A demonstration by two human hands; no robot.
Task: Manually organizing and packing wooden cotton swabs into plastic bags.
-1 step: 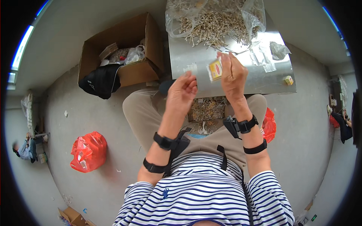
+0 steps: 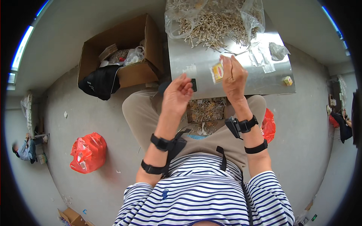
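My right hand [image 2: 233, 77] is raised over the near edge of a metal table [image 2: 245, 84] and pinches a small clear packet with a yellow label [image 2: 217, 71]. My left hand [image 2: 177, 94] hovers just left of it above my lap, fingers loosely curled and empty, close to a small black object [image 2: 193, 84] at the table edge. A big clear plastic bag of pale thin sticks [image 2: 215, 22] lies open at the far side of the table. Several sticks have spilled out toward my right hand. Filled packets [image 2: 205, 111] sit heaped below the table between my knees.
Empty clear bags [image 2: 262, 58] and a small yellow cube [image 2: 287, 80] lie on the table's right part. A cardboard box [image 2: 124, 71] with a black bag [image 2: 98, 83] stands to the left. Red plastic bags [image 2: 88, 152] [image 2: 268, 124] rest on the floor. Another person [image 2: 22, 148] sits far left.
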